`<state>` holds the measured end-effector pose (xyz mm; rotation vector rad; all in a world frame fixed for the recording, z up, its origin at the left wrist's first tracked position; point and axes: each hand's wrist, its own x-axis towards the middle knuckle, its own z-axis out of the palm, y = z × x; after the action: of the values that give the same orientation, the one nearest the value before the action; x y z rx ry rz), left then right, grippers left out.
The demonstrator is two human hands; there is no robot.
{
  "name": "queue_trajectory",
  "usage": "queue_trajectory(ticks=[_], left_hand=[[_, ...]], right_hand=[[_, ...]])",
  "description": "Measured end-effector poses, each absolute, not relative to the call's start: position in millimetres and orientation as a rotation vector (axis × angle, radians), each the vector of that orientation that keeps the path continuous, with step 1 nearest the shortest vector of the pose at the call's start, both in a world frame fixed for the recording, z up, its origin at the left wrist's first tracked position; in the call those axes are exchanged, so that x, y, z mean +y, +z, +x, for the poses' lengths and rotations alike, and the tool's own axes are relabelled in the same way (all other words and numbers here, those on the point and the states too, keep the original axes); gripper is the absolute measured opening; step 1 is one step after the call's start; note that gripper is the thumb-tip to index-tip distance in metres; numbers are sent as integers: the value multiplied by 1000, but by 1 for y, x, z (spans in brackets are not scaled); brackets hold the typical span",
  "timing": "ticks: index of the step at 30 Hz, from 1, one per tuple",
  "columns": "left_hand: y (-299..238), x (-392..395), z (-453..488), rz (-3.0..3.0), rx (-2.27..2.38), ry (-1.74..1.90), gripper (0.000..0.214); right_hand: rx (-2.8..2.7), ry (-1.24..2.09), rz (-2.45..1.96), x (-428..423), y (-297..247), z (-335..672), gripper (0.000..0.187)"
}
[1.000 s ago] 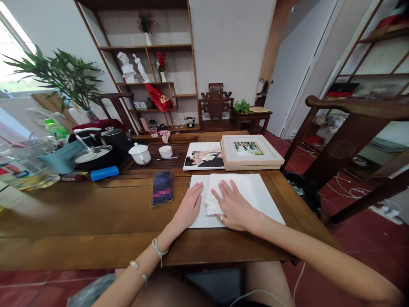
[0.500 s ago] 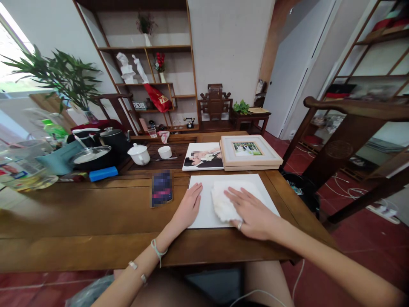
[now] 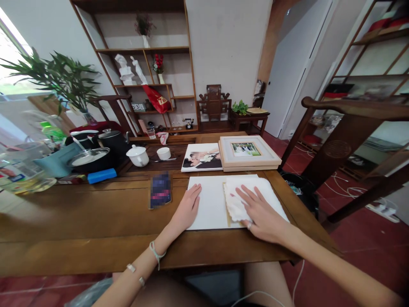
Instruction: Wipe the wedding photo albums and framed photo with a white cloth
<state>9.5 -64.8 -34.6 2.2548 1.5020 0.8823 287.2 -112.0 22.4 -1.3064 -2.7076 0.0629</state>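
Note:
A flat white board (image 3: 209, 202) lies on the wooden table in front of me. My left hand (image 3: 188, 204) rests flat on the board's left edge, fingers stretched out and holding nothing. On the right half of the board is a white cloth (image 3: 233, 204) with a wavy edge. My right hand (image 3: 260, 211) presses down on this cloth with its fingers outstretched and a ring on one finger. A narrow tan strip (image 3: 228, 218) shows along the cloth's left edge. What lies under the cloth is hidden.
Behind the board are a photo print (image 3: 202, 157) and a framed photo (image 3: 244, 149) on a pale frame. A phone-like blurred object (image 3: 160, 189) lies left of my left hand. Farther left stand a lidded white cup (image 3: 137, 156), a blue box (image 3: 102, 175) and a pan (image 3: 89, 158).
My right hand has slid the white cloth to the right across the board, and the tan strip now shows beside it. My left hand has stayed on the left edge.

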Motion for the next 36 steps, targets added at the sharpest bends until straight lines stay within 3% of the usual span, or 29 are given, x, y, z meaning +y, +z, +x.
queue_trajectory(ticks=[3,6,11,19,27,33,36], left_hand=[[-36,-65,9,2259,1503,889,45],[-37,-64,9,2254,1497,916,44],[-38,-64,9,2271,1496,927,43],[-38,-64,7,2269,1483,944,43],[-38,-64,10,2276,1504,930,43],[-37,-65,10,2263,1501,937,43],[-36,-65,10,2242,1503,923,43]], right_hand=[[-2739,34,-1211,-142,20,294,75],[-2759,40,-1117,-153,19,306,79],[-2725,73,-1147,-120,20,318,67],[-2656,50,-1338,-46,18,314,63],[-2684,62,-1332,-99,24,320,45],[-2720,272,-1307,-182,33,326,82],[-2745,354,-1315,-188,38,330,82]])
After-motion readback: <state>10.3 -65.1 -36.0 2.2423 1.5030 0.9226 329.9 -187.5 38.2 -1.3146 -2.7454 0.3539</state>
